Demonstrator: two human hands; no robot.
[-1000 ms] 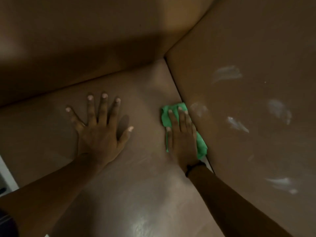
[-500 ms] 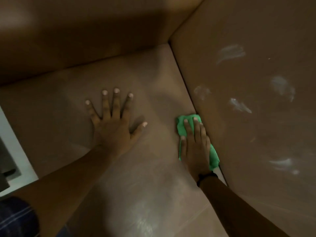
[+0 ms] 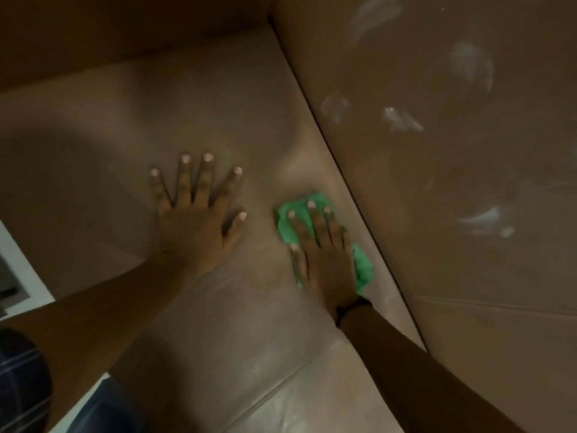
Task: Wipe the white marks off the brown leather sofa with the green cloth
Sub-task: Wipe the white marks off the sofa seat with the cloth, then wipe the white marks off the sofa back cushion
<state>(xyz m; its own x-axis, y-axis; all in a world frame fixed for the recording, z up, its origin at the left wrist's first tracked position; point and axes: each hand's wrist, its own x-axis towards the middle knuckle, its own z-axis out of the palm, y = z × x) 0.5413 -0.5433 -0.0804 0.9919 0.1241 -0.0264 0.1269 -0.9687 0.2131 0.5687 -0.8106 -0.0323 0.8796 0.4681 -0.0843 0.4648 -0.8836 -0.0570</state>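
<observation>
My right hand [image 3: 324,254] lies flat on the green cloth [image 3: 363,270] and presses it onto the brown leather sofa seat [image 3: 218,104], close to the seam with the backrest [image 3: 468,276]. Most of the cloth is hidden under the hand. My left hand [image 3: 196,214] rests flat on the seat with fingers spread, holding nothing. Several white marks [image 3: 402,120] smear the backrest to the right of the cloth, among them a smear [image 3: 484,220] at mid height and another smear [image 3: 471,62] higher up.
The sofa's armrest [image 3: 125,35] rises at the top left. A seam between seat cushions [image 3: 274,389] runs across the lower middle. A strip of white floor [image 3: 18,270] shows at the left edge, and blue checked clothing [image 3: 18,385] at the bottom left.
My right hand has slid the cloth along the seat toward me, away from the corner. The left hand has shifted the same way across the seat. The camera view has moved too.
</observation>
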